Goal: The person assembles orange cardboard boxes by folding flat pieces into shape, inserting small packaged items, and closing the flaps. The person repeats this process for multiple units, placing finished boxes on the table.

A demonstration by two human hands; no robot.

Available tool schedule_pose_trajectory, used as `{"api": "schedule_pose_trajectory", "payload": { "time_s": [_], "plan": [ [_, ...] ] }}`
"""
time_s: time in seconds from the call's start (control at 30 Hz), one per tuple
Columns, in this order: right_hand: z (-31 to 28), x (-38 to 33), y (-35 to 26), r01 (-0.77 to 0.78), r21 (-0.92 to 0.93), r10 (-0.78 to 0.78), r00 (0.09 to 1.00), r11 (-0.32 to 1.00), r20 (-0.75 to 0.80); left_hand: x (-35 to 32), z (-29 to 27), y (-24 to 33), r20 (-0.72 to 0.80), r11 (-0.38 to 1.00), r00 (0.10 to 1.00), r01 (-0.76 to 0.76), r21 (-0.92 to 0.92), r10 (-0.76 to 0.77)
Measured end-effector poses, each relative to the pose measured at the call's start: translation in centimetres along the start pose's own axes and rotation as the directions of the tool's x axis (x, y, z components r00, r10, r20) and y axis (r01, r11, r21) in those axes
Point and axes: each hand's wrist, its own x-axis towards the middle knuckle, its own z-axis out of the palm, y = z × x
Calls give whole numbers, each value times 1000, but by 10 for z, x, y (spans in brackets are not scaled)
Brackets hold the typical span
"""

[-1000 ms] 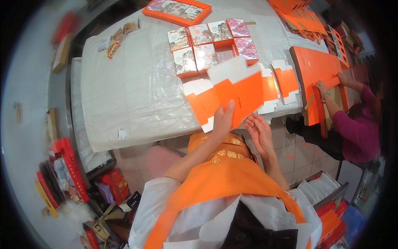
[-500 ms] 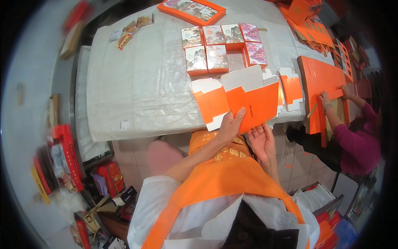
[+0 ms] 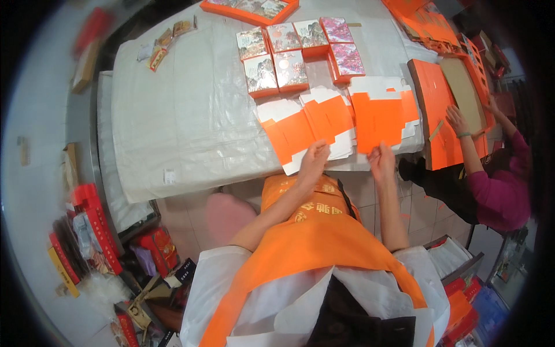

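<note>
Several unfolded orange-and-white carton blanks lie side by side along the table's near edge. At the lower corner of an orange carton blank (image 3: 377, 121), my right hand (image 3: 381, 162) has its fingers closed on the cardboard. My left hand (image 3: 314, 159) is at the near edge of the middle carton blanks (image 3: 328, 117), fingers bent together; what they pinch, if anything, is hidden. Another carton blank (image 3: 283, 137) lies at the left, its white flap toward me. Beyond them stand several small landscape-printed boxes (image 3: 291, 69), set in two rows with a gap at the right.
The table (image 3: 179, 115) has a pale plastic cover. Small wrapped packets (image 3: 159, 52) lie at far left, an orange tray (image 3: 248, 13) at the back. On the right, a co-worker's hands (image 3: 457, 120) are at a large orange box (image 3: 430, 104). Red packaging (image 3: 95, 225) crowds the left.
The large orange blank held up in front of me has gone down among the others on the right. My hands have moved apart, the right one rightward and farther away. The co-worker's hands have shifted.
</note>
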Motion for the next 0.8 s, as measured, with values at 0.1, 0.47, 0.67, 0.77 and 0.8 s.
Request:
{"api": "schedule_pose_trajectory", "payload": {
  "time_s": [0.1,0.47,0.67,0.77,0.8],
  "plan": [
    [-41,85,-2,26,-73,-33,995,997,-97,14,-38,-38,-188,988,981,-29,148,57],
    [-59,134,40,285,-937,-751,659,200,40,68,-127,-119,-541,853,805,89,514,242],
    [30,61,140,688,-726,-51,725,8,687,91,-131,-141,-496,852,846,107,513,193],
    [67,35,181,815,-557,206,579,-158,789,93,-127,-141,-501,885,846,81,458,182],
    [73,32,186,788,-570,222,614,-234,758,94,-126,-139,-481,890,856,58,452,188]
  ]
}}
